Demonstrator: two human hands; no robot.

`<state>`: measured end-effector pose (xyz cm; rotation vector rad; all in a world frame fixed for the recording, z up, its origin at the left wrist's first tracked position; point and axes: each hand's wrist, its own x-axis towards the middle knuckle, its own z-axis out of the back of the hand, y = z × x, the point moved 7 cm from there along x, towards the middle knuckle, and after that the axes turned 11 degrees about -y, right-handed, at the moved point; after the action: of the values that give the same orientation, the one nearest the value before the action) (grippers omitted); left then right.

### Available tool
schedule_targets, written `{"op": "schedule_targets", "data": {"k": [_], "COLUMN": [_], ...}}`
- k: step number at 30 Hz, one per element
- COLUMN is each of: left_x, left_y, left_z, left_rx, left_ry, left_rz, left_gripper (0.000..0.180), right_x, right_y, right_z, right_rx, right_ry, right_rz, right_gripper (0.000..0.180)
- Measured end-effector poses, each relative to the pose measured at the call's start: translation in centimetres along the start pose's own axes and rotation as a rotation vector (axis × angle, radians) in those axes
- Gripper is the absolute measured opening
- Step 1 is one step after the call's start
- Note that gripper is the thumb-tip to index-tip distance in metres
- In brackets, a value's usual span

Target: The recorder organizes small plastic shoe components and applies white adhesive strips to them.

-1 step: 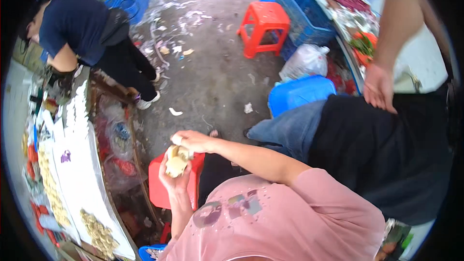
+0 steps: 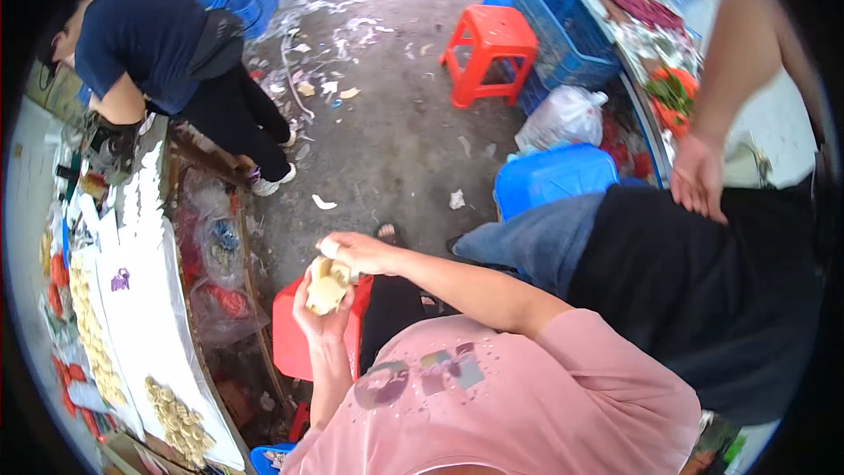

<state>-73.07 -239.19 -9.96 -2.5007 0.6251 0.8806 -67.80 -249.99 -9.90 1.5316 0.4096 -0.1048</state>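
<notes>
My left hand point(image 2: 318, 321) is wrapped from below around a bunch of pale yellow pieces point(image 2: 327, 295), too small and blurred to name more exactly. My right hand point(image 2: 359, 253) reaches across from the right, its fingers bent against the top of the bunch. Both hands are close together above a red stool point(image 2: 288, 334). To the left, a white-covered table point(image 2: 154, 273) carries a heap of similar tan pieces point(image 2: 180, 422) and a long row of pale yellow ones point(image 2: 90, 330).
A person in dark clothes point(image 2: 163, 44) bends over the table's far end. Close on my right stands another person in a black garment point(image 2: 677, 290), arm hanging. Beyond are a red stool point(image 2: 492, 35), blue crates point(image 2: 563, 35), a blue bin point(image 2: 558, 178) and a filled plastic bag point(image 2: 563, 119). Scraps litter the floor point(image 2: 378, 149).
The surroundings sit slightly shifted in the picture. My hands keep nearly the same pose around the pale yellow pieces.
</notes>
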Motion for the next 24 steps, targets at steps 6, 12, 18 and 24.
{"op": "schedule_targets", "data": {"k": [6,12,18,24], "left_x": [12.1,25.8,39.5,56.8], "left_y": [-4.9,-12.5,-16.2,-20.5], "left_z": [-10.5,-23.2,-38.4,-50.2], "left_rx": [0.049,0.189,0.179,0.062], "left_ry": [0.082,0.136,0.344,0.386], "left_rz": [0.003,0.082,0.250,0.288], "left_gripper": [0.037,0.044,0.047,0.058], "right_x": [11.4,26.4,39.9,57.4], "right_y": [6.0,15.7,19.9,24.8], "right_z": [6.5,14.3,25.1,36.0], "right_rx": [-0.072,0.162,0.786,0.880], "right_ry": [-0.079,-0.215,-0.419,-0.532], "right_rz": [0.239,0.027,-0.103,-0.062], "right_gripper": [0.042,0.027,0.027,0.019]}}
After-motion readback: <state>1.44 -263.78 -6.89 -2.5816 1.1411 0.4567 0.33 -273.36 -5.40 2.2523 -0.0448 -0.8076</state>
